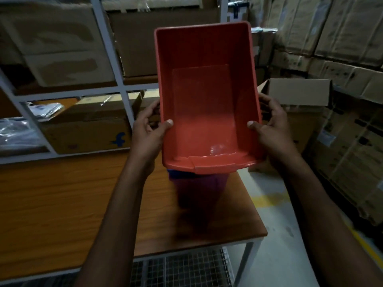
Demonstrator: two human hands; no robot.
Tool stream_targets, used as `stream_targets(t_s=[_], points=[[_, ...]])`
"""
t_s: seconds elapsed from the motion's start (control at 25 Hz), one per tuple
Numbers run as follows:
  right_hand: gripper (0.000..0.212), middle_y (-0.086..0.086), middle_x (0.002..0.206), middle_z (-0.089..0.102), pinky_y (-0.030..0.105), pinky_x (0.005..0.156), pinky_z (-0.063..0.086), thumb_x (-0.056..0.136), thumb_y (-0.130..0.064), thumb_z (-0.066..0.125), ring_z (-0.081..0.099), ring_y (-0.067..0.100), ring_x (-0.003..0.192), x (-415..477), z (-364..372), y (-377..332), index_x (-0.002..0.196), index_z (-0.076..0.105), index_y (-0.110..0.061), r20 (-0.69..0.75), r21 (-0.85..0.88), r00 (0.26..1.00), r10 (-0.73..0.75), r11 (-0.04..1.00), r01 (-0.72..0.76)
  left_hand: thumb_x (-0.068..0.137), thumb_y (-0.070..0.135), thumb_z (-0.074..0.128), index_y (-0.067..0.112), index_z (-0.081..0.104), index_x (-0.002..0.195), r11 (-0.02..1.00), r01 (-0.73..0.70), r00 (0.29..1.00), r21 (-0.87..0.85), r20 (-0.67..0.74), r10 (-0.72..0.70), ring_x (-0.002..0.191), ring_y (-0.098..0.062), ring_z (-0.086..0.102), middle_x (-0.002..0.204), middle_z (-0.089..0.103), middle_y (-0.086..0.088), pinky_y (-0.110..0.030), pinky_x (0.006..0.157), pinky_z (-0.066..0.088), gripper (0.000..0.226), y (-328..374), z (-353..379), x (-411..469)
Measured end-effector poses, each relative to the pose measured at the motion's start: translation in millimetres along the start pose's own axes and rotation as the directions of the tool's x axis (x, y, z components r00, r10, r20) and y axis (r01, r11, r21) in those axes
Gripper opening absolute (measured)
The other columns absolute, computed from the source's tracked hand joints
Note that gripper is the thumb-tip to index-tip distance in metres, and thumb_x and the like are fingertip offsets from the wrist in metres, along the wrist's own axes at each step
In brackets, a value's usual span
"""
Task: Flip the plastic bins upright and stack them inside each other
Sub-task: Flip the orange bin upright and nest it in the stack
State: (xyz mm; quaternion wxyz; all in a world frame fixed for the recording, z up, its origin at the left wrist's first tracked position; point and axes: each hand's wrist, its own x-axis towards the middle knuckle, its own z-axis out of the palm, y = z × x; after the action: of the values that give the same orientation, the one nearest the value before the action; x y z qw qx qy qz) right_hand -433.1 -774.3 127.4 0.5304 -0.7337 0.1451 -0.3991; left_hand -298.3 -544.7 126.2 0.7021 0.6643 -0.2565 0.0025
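Hands, left and right, are gripping an upright red bin above a blue bin; nesting is pending.

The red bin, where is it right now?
The red bin is in the middle of the head view, held up over the wooden table with its open side facing the camera, between the left hand and right hand.
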Motion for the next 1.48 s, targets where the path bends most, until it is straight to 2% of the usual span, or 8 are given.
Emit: stream_targets(t_s=[0.24,0.4,0.64,0.8,0.92,1.12,1.36,1.48], points=[[0.063,-0.006,0.115,0.062,0.022,0.070,0.057,0.088,0.017,0.051,0.062,0.005,0.099,64.6,30.3,17.6,0.137,0.055,-0.023,0.122,0.049,0.972,0.199,0.977,-0.206,0.099,0.003,0.055,0.023,0.055,0.141,0.988,0.153,0.986,0.027,-0.072,-0.151,0.100,-0.006,0.067,0.125,0.061,0.003,-0.018,0.061,0.057,0.046,-8.5,16.2,58.2],[0.055,-0.002,0.104,0.064,0.029,0.072,0.057,0.088,0.019,0.046,0.064,0.011,0.092,91.4,41.4,37.1,0.129,0.057,-0.017,0.246,-0.049,0.911,0.330,0.943,-0.329,0.100,0.007,0.054,0.023,0.059,0.132,0.940,0.320,0.947,0.119,-0.035,-0.318,0.107,-0.020,0.067,0.119,0.066,0.000,-0.035,0.078,0.058,0.036,-31.6,9.9,82.8],[0.038,0.006,0.104,0.062,0.045,0.085,0.057,0.088,0.013,0.049,0.062,0.025,0.104,103.1,55.7,63.7,0.099,0.057,-0.023,0.301,-0.175,0.825,0.479,0.878,-0.445,0.100,0.005,0.054,0.017,0.057,0.139,0.864,0.475,0.879,0.167,-0.041,-0.475,0.099,-0.020,0.067,0.117,0.068,-0.007,-0.038,0.078,0.058,0.041,-58.6,4.1,93.8],[0.034,0.010,0.107,0.064,0.035,0.070,0.053,0.091,0.011,0.048,0.061,0.023,0.097,105.2,58.9,70.1,0.108,0.063,-0.014,0.312,-0.211,0.801,0.511,0.859,-0.466,0.099,0.004,0.054,0.013,0.061,0.133,0.841,0.506,0.862,0.191,-0.079,-0.501,0.092,-0.022,0.071,0.104,0.071,-0.007,-0.041,0.082,0.061,0.036,-73.3,1.3,98.4],[0.042,0.020,0.123,0.065,0.044,0.085,0.054,0.091,0.011,0.049,0.061,0.029,0.104,103.5,64.2,77.3,0.128,0.063,-0.002,0.308,-0.246,0.779,0.546,0.837,-0.489,0.100,0.006,0.054,0.011,0.063,0.129,0.809,0.544,0.838,0.224,-0.083,-0.540,0.085,-0.020,0.071,0.097,0.070,-0.006,-0.039,0.080,0.060,0.030,-83.0,2.5,96.1],[0.031,0.019,0.118,0.067,0.054,0.104,0.050,0.089,0.009,0.054,0.061,0.034,0.115,93.2,66.3,86.0,0.113,0.064,-0.009,0.274,-0.288,0.766,0.581,0.810,-0.511,0.102,0.013,0.056,0.017,0.060,0.135,0.793,0.571,0.819,0.213,-0.076,-0.569,0.090,-0.018,0.069,0.108,0.070,-0.005,-0.032,0.067,0.056,0.034,-95.4,3.9,85.6],[0.035,0.007,0.106,0.067,0.032,0.068,0.056,0.096,-0.003,0.062,0.064,0.015,0.086,77.2,60.5,95.1,0.130,0.061,-0.009,0.242,-0.156,0.785,0.570,0.822,-0.548,0.101,0.024,0.061,0.018,0.056,0.142,0.840,0.526,0.847,0.131,-0.167,-0.505,0.097,-0.013,0.065,0.127,0.065,-0.002,-0.032,0.078,0.056,0.041,-98.4,2.3,72.1],[0.036,0.007,0.116,0.065,0.027,0.067,0.054,0.097,-0.012,0.066,0.063,0.010,0.085,58.5,53.9,99.8,0.133,0.059,-0.011,0.139,-0.012,0.821,0.554,0.830,-0.558,0.100,0.026,0.062,0.020,0.056,0.142,0.891,0.440,0.881,0.111,-0.243,-0.405,0.112,-0.012,0.062,0.129,0.061,0.004,-0.026,0.082,0.056,0.043,-96.2,1.0,48.4]])
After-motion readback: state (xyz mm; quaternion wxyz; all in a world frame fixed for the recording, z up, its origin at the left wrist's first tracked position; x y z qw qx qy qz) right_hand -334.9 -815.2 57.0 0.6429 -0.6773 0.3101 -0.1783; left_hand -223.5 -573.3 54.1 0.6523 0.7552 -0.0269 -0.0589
